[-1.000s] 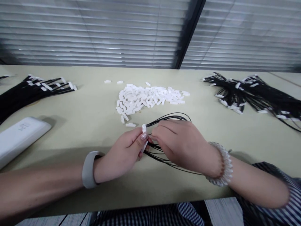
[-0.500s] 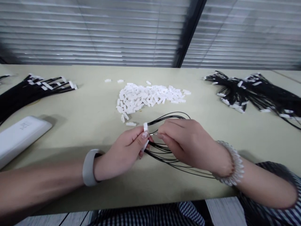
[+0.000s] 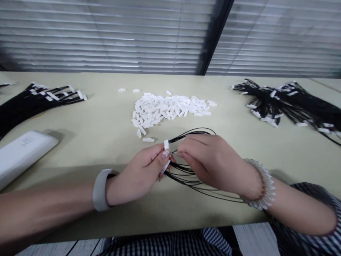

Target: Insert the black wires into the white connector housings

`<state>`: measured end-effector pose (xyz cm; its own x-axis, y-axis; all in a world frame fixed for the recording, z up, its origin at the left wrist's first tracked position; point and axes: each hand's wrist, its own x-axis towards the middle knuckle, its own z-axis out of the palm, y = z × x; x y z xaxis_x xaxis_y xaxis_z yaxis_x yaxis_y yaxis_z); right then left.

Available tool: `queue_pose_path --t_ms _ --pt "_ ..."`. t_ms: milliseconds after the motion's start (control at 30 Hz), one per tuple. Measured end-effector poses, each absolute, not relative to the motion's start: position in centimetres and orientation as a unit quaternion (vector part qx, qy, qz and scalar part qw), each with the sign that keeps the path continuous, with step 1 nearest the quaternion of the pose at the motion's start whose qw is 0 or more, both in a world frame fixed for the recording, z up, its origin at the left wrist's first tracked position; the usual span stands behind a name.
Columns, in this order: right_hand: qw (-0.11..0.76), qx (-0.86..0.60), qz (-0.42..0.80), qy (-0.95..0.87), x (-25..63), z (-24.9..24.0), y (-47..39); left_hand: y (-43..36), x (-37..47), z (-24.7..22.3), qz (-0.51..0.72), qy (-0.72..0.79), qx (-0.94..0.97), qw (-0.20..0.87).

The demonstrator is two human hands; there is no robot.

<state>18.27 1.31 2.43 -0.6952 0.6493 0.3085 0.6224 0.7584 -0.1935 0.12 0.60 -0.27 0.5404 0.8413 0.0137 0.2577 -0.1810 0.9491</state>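
one grey mark (image 3: pixel 26 142) is showing on the white case (image 3: pixel 32 156), too blurred to read. the left hand (image 3: pixel 141 169) is pinching a white connector (image 3: pixel 166 144) near the white pile (image 3: pixel 167 108); the right hand (image 3: pixel 210 160), knuckles up, is pinching, seemingly, a wire end (image 3: pixel 174 153) beside it.

1. Narrow, white plastic connector (image 3: pixel 166 144) at the left hand (image 3: pixel 140 170).
2. Thin, flexible black wires (image 3: pixel 183 175) between it and the right hand (image 3: pixel 213 160).
3. White oblong plastic pieces (image 3: pixel 170 108), heaped beyond the hands.
4. Black wire bundle with white ends (image 3: pixel 20 105), far left of the hands; black-and-white second bundle (image 3: pixel 303 106), far right.
5. Smooth grey wristband (image 3: pixel 99 190) behind the left hand; translucent, pale beaded bracelet (image 3: pixel 262 186) behind the right.
6. Dark-and-white checked fabric (image 3: pixel 170 244), nearer than both hands.
7. Pale yellow-green bench (image 3: pixel 106 131) beneath.
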Motion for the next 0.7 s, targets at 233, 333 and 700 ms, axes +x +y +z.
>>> queue_pose_path --t_ms 233,333,700 --pt "0.172 -0.341 0.010 -0.924 17.7 1.9 1.4 0.8 0.2 -0.6 0.289 0.396 0.694 0.528" --pt "0.235 -0.341 -0.004 -0.910 18.0 2.9 1.2 0.7 0.4 -0.6 0.307 0.420 0.643 0.563" --pt "0.129 -0.474 0.257 -0.833 23.0 3.4 4.1 0.8 0.7 -1.5 0.447 0.471 0.473 0.595"
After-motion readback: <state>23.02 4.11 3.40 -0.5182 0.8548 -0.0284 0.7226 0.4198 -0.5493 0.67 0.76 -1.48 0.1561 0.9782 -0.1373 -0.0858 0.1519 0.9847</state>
